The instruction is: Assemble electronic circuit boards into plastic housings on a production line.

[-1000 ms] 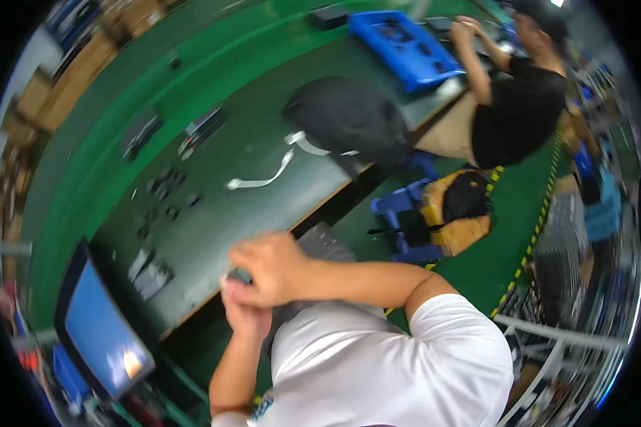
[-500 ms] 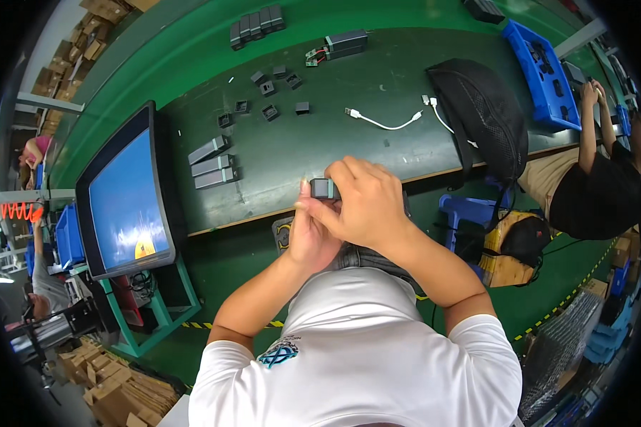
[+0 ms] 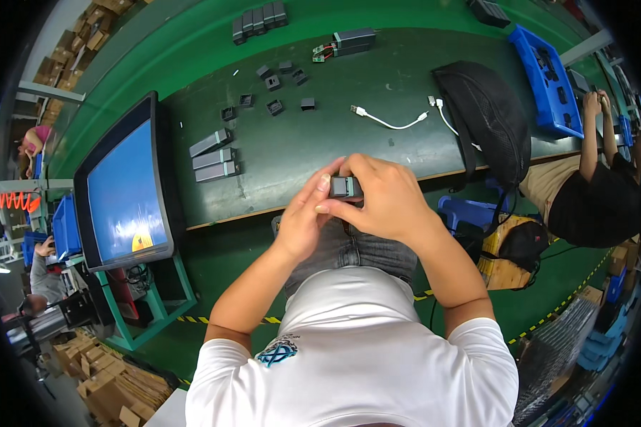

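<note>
Just off the near edge of the green table, a small dark grey case [image 3: 342,187] with a pale green band is held end-on to me. My right hand [image 3: 388,196] pinches it between thumb and bent fingers from the right. From the left, my left hand [image 3: 300,219] closes on it, thumb at its side and fingers behind. The hands hide most of the case's length. Similar long grey cases [image 3: 215,165] lie on the table to the left. Farther back are several small dark grey caps [image 3: 274,107], loosely scattered.
A screen in a black frame [image 3: 124,192] stands left. At the back lies a grey case with a circuit board and red wires [image 3: 325,52]. White cables [image 3: 388,122], a black bag [image 3: 484,117] and a blue crate [image 3: 546,85] occupy the right, near another person [image 3: 592,188].
Both hands and the case have shifted slightly right in view. My left fingers now reach farther up behind the case, and more of its banded end shows.
</note>
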{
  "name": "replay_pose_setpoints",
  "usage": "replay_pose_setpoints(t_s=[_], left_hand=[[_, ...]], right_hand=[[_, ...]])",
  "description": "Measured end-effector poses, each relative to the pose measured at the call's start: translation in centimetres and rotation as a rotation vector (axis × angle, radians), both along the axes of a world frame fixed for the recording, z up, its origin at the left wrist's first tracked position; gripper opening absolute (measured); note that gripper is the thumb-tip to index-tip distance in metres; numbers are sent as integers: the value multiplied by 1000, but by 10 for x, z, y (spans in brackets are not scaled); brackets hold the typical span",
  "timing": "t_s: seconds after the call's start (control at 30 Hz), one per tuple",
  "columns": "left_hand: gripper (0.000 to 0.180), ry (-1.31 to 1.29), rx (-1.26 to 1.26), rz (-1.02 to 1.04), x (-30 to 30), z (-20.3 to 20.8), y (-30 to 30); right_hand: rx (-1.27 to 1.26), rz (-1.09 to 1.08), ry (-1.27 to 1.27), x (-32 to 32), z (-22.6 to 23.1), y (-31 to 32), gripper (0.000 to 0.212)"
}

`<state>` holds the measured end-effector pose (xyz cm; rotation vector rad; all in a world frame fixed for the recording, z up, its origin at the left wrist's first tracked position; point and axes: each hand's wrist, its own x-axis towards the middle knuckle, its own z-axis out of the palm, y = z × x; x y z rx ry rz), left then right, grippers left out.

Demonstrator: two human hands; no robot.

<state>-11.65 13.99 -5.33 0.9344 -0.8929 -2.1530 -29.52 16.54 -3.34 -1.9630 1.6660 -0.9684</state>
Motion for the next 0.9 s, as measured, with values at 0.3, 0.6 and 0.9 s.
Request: replay_pose_setpoints(t_s=[0.3,0.6,0.9], left_hand=[[45,-2,-495,-47,21,-7,-11],[50,-98,-598,-68,26,-16,-16],[43,-99,-546,-128,33,-13,-24]], right_hand=[[116,53,66,-11,9,4,47],[135,107,-131,-17,0,7,42],[125,163,-260,-27,-1,6,40]])
